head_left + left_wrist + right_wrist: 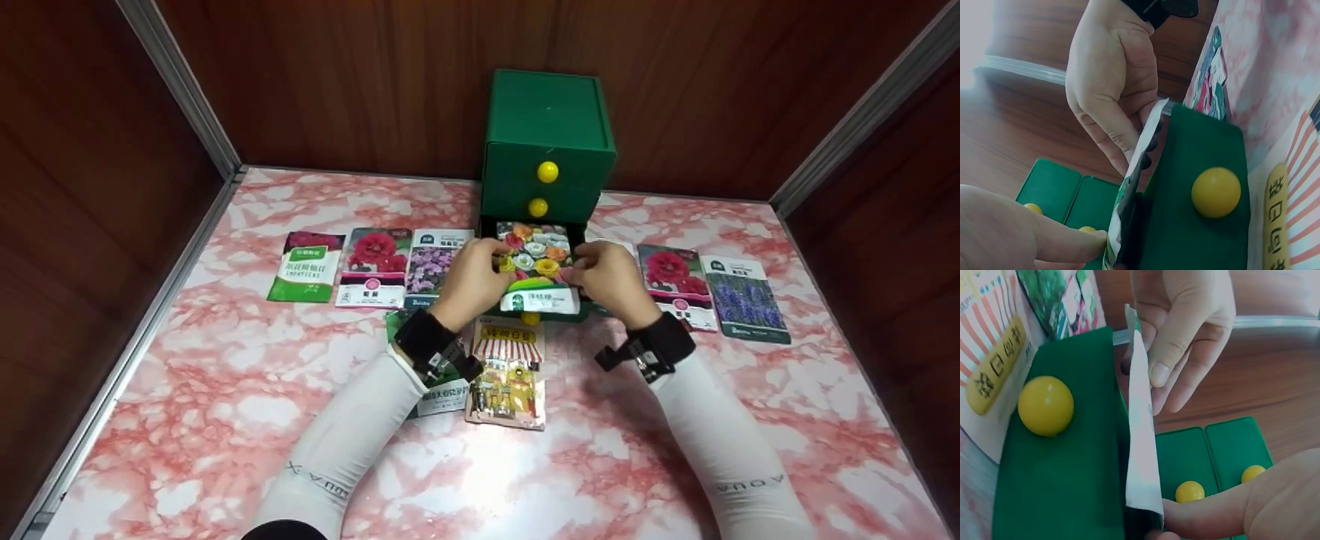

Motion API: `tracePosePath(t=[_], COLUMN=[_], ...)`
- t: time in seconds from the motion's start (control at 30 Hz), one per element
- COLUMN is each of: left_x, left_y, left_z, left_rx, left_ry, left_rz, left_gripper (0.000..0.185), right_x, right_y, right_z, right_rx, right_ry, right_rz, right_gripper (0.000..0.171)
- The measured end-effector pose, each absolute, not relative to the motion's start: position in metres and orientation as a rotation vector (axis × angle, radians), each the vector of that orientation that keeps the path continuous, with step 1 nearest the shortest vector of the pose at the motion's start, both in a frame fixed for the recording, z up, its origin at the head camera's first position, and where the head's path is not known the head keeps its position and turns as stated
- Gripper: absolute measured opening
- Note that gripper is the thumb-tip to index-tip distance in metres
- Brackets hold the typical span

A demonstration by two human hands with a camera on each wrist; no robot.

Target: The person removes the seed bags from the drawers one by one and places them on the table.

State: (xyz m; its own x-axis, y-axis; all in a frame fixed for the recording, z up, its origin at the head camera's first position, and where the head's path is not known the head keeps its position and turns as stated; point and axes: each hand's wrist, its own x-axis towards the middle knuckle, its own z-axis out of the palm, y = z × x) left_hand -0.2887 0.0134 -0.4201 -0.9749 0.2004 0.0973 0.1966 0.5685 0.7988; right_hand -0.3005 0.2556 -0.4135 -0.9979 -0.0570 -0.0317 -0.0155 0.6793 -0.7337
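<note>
A seed packet (537, 259) with colourful flowers and a white label sits over the pulled-out bottom drawer (564, 316) of a green drawer cabinet (550, 112). My left hand (476, 279) pinches the packet's left edge between thumb and fingers. On the opposite edge, my right hand (609, 279) pinches it too. In the left wrist view the packet (1139, 147) stands edge-on, just behind the drawer front with its yellow knob (1216, 192). The right wrist view shows the same packet (1141, 422) between both hands, its lower part hidden by the drawer front.
Left of the cabinet lie a green-and-white packet (304, 266), a red-flower packet (373, 266) and a purple-flower packet (431, 262). Another red-flower packet (670, 277) and a lavender-coloured packet (746, 298) lie right. A striped-awning packet (507, 382) lies in front, beside a green packet (446, 397).
</note>
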Motion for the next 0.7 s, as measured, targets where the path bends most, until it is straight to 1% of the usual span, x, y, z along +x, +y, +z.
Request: tracePosePath(t=[0.27, 0.5, 0.7], left_x=[-0.272, -0.259, -0.247], left_y=[0.014, 0.013, 0.015], left_z=[-0.42, -0.423, -0.427], left_rx=[0.356, 0.392, 0.415], left_ry=[2.718, 2.664, 2.581], left_rz=[1.479, 1.5, 1.53], left_gripper=[0.055, 0.064, 0.072], right_x=[-0.276, -0.255, -0.238], right_y=[0.268, 0.278, 0.286], right_z=[-0.418, -0.423, -0.428], right_rx=[-0.158, -0.16, -0.154], right_ry=[2.793, 2.687, 2.674], right_rz=[-1.342, -1.451, -1.43], right_gripper=[0.056, 0.062, 0.065])
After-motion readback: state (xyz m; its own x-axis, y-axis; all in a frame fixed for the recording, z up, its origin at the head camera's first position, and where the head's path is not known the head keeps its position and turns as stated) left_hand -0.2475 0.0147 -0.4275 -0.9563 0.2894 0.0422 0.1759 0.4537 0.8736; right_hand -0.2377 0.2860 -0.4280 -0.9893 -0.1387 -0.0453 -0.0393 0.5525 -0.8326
